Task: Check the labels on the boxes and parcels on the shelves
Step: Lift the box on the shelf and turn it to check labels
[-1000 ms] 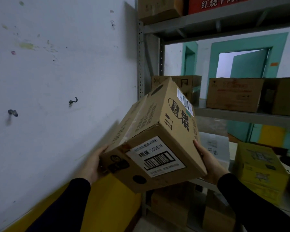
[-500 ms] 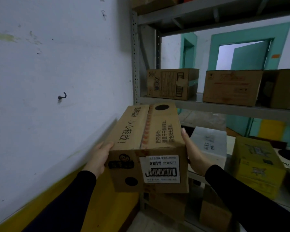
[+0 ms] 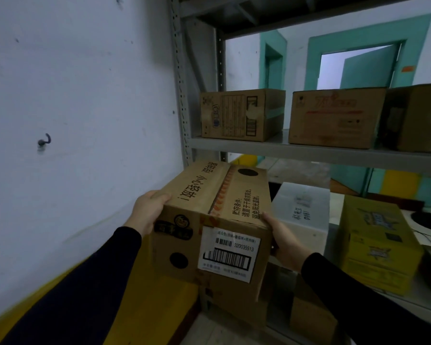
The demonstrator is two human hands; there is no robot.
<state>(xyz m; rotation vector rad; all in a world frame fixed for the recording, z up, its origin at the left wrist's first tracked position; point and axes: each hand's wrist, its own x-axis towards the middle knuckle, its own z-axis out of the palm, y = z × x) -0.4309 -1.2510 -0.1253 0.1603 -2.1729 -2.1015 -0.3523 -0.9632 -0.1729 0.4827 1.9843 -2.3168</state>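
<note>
The left hand [image 3: 148, 210] grips the upper left corner of the cardboard box [image 3: 217, 227], fingers curled over the top edge, while the right hand [image 3: 281, 239] clasps the right side, thumb on the top near the corner. The box is held level in front of the shelving, its far end reaching in under the middle shelf [image 3: 309, 151] at the left end of the rack, just beside the white box [image 3: 301, 215]. Whether its underside rests on the lower shelf or hangs free cannot be told from here.

The white barcode label [image 3: 229, 255] faces the camera on the near end, with a printed number and bars readable. To do this step well, hold the box steady and square to the eye long enough to read both the number and the small text line above it. Neither hand covers the label, so there is no need to regrip. If the box goes back into its place, slide it in straight so it does not nudge the white box, and leave the label end facing out.

Further right on the lower shelf stands a yellow box [image 3: 376, 245]; on the middle shelf sit a brown box [image 3: 241, 115] and a second brown box [image 3: 336, 118], which probably also need checking.
</note>
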